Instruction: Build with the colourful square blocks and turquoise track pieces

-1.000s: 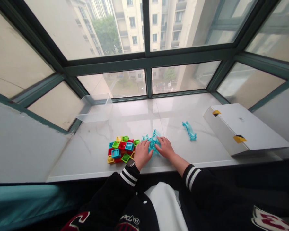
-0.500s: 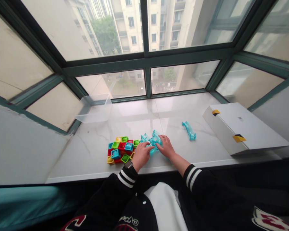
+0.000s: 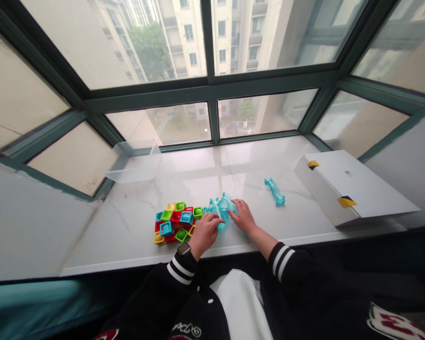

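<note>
Lower centre of frame: clear blue pieces (image 3: pixel 216 206) partly covered by the fingers of the left grip (image 3: pixel 206 231) and right grip (image 3: pixel 243 217); count of pieces and contact under the fingertips not resolvable. Block pile (image 3: pixel 176 216), left of these: right-hand corner masked by left grip, lower layer mostly hidden under upper. White box (image 3: pixel 371 189), right: mark (image 3: pixel 347 174) on top too small to read. Jacket lettering (image 3: pixel 186 329): cut off at bottom edge. Building (image 3: pixel 191 35), upper middle: top out of frame.

Turquoise see-through pieces (image 3: pixel 227 203), red-yellow-green-blue blocks (image 3: pixel 176 217), white-striped black cuffs (image 3: pixel 280 259)
</note>
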